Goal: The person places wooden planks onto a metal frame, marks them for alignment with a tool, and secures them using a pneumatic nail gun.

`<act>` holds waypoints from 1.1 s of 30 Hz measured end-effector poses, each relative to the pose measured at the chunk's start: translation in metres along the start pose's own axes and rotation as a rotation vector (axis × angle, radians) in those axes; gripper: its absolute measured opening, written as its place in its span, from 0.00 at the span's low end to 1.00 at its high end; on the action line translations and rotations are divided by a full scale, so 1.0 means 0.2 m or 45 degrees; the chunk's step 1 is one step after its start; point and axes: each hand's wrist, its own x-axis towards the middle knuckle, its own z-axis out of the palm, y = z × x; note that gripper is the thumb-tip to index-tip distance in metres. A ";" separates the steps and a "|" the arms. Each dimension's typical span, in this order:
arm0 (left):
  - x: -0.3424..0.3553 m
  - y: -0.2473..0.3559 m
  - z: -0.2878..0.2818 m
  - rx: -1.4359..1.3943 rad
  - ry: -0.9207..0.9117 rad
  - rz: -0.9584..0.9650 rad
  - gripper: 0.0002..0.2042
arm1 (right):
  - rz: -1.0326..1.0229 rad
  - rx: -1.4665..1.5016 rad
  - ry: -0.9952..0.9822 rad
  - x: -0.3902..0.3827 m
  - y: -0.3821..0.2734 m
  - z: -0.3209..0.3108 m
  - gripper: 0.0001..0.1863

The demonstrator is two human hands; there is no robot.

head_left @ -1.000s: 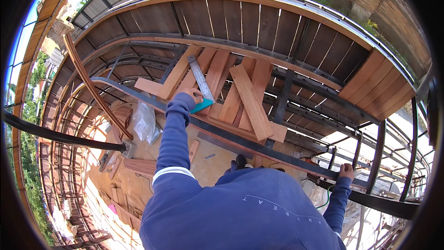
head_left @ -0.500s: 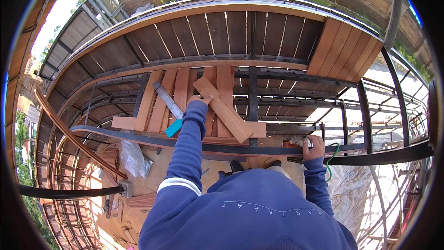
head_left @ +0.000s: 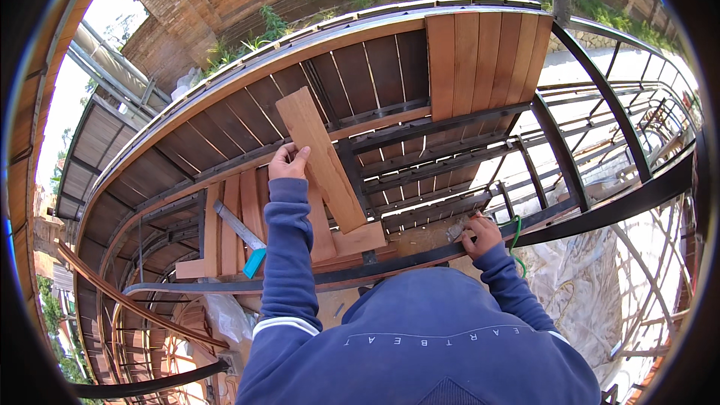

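Observation:
My left hand (head_left: 288, 162) is closed at the left edge of a short reddish-brown wooden board (head_left: 322, 161), its thumb against the wood. The board lies tilted, its far end over the dark slats and its near end above another board (head_left: 360, 238). Left of my forearm, a try square with a steel blade and teal handle (head_left: 255, 263) rests across several loose boards (head_left: 229, 202). My right hand (head_left: 481, 235) is closed with fingers bent, close to the curved black metal rail; whatever is in its fingers is too small to name.
Fitted reddish boards (head_left: 487, 64) cover part of the curved metal frame at the far right. Black crossbars (head_left: 556, 142) have open gaps between them. A green cord (head_left: 517, 244) hangs beside my right hand. Clear plastic (head_left: 229, 316) lies below the rail at left.
My left hand has moved the board farther away, so that its far end now passes over the frame's inner beam. The view has turned. My right hand remains near the rail.

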 end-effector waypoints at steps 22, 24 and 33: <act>0.50 0.08 1.32 0.270 -0.299 0.500 0.10 | 0.053 0.000 -0.381 0.06 0.24 -0.04 0.15; 0.52 0.07 1.33 0.320 -0.306 0.454 0.10 | 0.059 -0.002 -0.362 0.06 0.25 -0.04 0.14; 0.61 0.02 1.35 0.279 -0.264 0.556 0.11 | 0.051 0.005 -0.374 0.07 0.26 -0.04 0.15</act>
